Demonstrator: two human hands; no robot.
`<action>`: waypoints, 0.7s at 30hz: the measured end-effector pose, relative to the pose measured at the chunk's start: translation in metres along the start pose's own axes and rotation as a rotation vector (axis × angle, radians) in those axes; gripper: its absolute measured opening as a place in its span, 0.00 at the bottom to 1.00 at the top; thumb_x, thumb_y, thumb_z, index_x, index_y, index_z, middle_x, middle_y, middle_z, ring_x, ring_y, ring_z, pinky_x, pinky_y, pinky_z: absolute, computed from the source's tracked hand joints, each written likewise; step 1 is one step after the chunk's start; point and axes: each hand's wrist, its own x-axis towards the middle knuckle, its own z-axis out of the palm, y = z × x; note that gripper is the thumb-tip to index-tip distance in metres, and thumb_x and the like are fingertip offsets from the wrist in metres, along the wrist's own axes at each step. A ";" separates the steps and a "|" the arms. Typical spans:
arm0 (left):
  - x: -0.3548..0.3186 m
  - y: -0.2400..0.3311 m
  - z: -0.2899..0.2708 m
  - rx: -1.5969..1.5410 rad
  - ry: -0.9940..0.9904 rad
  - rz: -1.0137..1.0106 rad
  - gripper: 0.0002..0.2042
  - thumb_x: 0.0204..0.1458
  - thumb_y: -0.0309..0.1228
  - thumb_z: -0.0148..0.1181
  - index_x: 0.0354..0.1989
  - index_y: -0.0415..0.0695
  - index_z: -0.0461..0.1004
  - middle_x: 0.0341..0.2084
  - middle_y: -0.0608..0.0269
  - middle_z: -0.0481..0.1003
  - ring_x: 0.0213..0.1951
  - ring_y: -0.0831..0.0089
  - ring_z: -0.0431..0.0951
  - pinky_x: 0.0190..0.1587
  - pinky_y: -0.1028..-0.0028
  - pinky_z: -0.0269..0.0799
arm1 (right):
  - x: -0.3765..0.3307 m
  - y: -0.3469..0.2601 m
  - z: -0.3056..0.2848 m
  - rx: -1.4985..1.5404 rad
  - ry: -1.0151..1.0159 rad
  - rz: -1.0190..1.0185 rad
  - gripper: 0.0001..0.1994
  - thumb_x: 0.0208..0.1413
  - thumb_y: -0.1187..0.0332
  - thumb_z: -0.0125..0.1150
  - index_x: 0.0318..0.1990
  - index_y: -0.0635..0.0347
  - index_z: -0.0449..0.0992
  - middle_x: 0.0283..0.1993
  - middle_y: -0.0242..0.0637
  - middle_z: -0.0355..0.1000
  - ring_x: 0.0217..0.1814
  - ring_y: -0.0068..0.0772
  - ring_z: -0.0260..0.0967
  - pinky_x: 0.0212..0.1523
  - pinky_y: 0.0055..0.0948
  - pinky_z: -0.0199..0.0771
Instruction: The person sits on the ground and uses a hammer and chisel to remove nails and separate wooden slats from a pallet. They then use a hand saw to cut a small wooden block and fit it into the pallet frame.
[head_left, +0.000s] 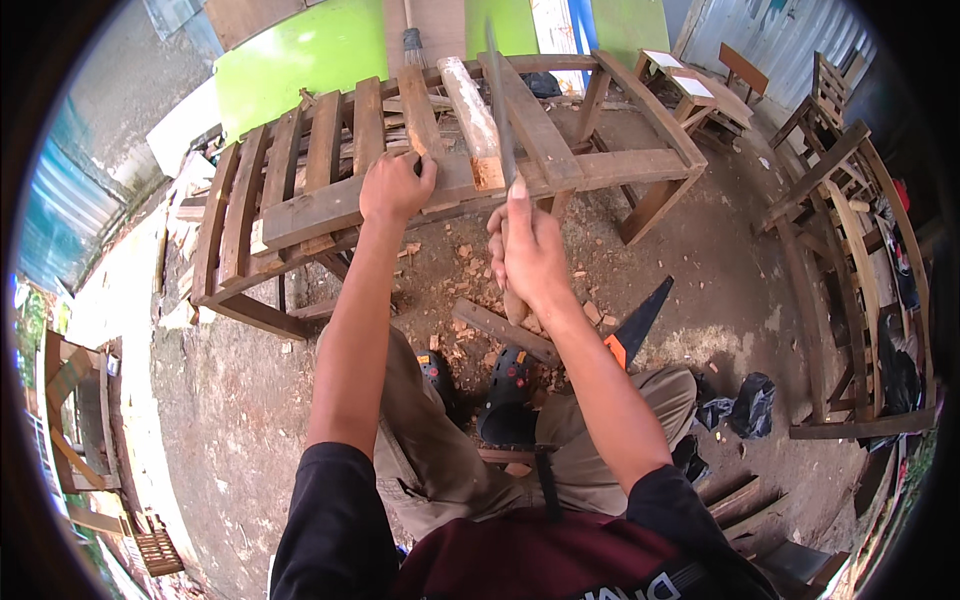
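My right hand [525, 245] is closed around the wooden handle of a machete [501, 110], its long narrow blade pointing up and away, edge-on to view. Just left of the blade lies a wooden block [470, 115] with flaking white paint, its near end showing bare reddish wood. My left hand [395, 187] is curled over a grey-brown plank [315, 210] lying across the near side of a slatted wooden bench frame [630, 168]. Its fingertips are partly hidden. The blade stands beside the block; whether they touch, I cannot tell.
Wood chips [470, 262] litter the ground below the bench, near a loose wooden piece [505, 330]. A handsaw [640, 325] with an orange handle lies by my right forearm. Wooden furniture frames [850, 290] stand at right, and black plastic bags [752, 405] lie near my right knee.
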 end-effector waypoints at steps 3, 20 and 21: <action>-0.003 -0.004 0.005 -0.033 0.072 0.052 0.19 0.55 0.42 0.51 0.31 0.38 0.82 0.35 0.44 0.80 0.43 0.48 0.79 0.49 0.55 0.75 | -0.006 0.004 0.007 0.100 0.085 -0.307 0.32 0.70 0.41 0.35 0.31 0.64 0.69 0.16 0.28 0.61 0.14 0.20 0.59 0.16 0.24 0.59; -0.006 -0.005 0.006 0.017 0.171 0.133 0.16 0.56 0.39 0.53 0.35 0.38 0.81 0.38 0.47 0.80 0.44 0.49 0.78 0.49 0.56 0.73 | -0.015 0.008 0.015 -0.124 0.040 -0.141 0.34 0.68 0.36 0.36 0.30 0.62 0.67 0.17 0.27 0.60 0.13 0.19 0.57 0.12 0.24 0.56; -0.006 -0.004 0.005 0.034 0.153 0.126 0.16 0.56 0.39 0.53 0.35 0.39 0.82 0.39 0.49 0.80 0.45 0.51 0.78 0.51 0.57 0.72 | -0.015 0.011 0.011 -0.176 -0.015 0.130 0.33 0.68 0.36 0.36 0.29 0.62 0.67 0.16 0.27 0.60 0.12 0.19 0.57 0.12 0.24 0.56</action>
